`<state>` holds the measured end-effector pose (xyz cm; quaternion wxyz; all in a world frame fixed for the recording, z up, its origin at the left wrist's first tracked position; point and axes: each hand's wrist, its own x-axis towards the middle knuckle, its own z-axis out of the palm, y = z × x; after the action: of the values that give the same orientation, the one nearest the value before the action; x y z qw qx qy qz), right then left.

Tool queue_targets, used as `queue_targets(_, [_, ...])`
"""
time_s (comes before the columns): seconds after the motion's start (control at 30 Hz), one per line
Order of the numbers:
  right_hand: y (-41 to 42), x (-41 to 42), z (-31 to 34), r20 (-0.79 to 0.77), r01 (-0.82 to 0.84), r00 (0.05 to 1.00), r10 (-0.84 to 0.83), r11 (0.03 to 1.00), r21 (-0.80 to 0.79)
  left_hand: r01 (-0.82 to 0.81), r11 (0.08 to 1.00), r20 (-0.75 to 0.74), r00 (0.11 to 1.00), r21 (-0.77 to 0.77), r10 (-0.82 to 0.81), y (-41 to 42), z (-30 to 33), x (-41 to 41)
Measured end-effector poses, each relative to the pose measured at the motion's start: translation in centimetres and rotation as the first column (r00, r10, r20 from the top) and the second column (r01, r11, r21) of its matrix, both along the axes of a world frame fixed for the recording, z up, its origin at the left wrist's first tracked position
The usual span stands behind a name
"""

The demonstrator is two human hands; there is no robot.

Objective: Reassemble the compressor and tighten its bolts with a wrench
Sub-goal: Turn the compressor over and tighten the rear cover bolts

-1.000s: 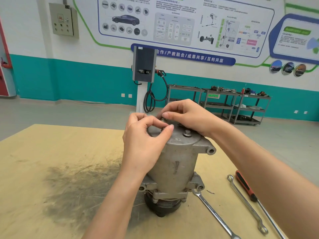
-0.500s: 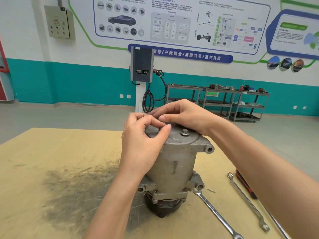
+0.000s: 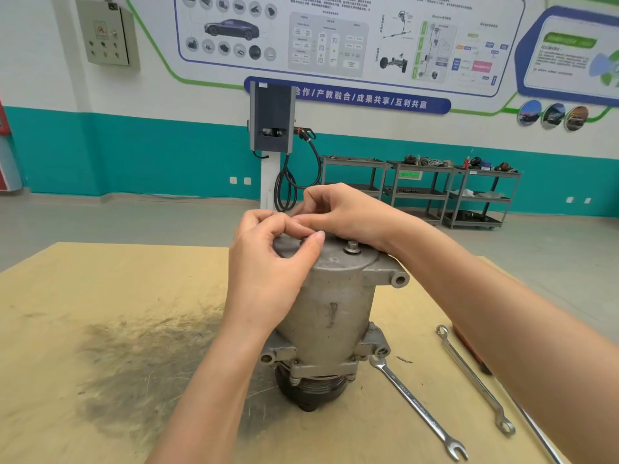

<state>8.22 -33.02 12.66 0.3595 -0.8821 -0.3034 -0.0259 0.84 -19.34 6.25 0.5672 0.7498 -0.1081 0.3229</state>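
Compressor (image 3: 331, 306) upright on table (image 3: 100, 286), under both hands. Left hand (image 3: 268, 262) + right hand (image 3: 348, 212) fingers curled at top cover, prob. finger-starting bolts; pinched item hidden. One bolt (image 3: 351, 246) seated just below right wrist. Next: take wrench (image 3: 415, 403), lying below right forearm.

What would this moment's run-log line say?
stage: hand-starting bolts | both hands at compressor top | one bolt seated | wrenches on table

Single head-worn wide-angle view, looking forward and slightly down from above the near edge of the table (image 3: 100, 296). Close over the compressor (image 3: 335, 306) at centre, forearms entering from the bottom edge. Beyond, the far wall (image 3: 167, 152) and shelving carts (image 3: 422, 182), edges bowed by the lens.
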Motion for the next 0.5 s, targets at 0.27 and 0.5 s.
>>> queue_targets(0.27, [-0.7, -0.5, 0.1, -0.076, -0.038, 0.996, 0.042, 0.998, 0.05, 0.001, 1.0, -0.001, 1.0, 0.002, -0.001, 0.0, 0.0, 0.0])
queue_targets(0.5, [-0.8, -0.5, 0.0, -0.054, -0.051, 0.997, 0.053, 0.998, 0.034, -0.004, 1.0, 0.003, 1.0, -0.001, 0.004, -0.1, -0.1, 0.1])
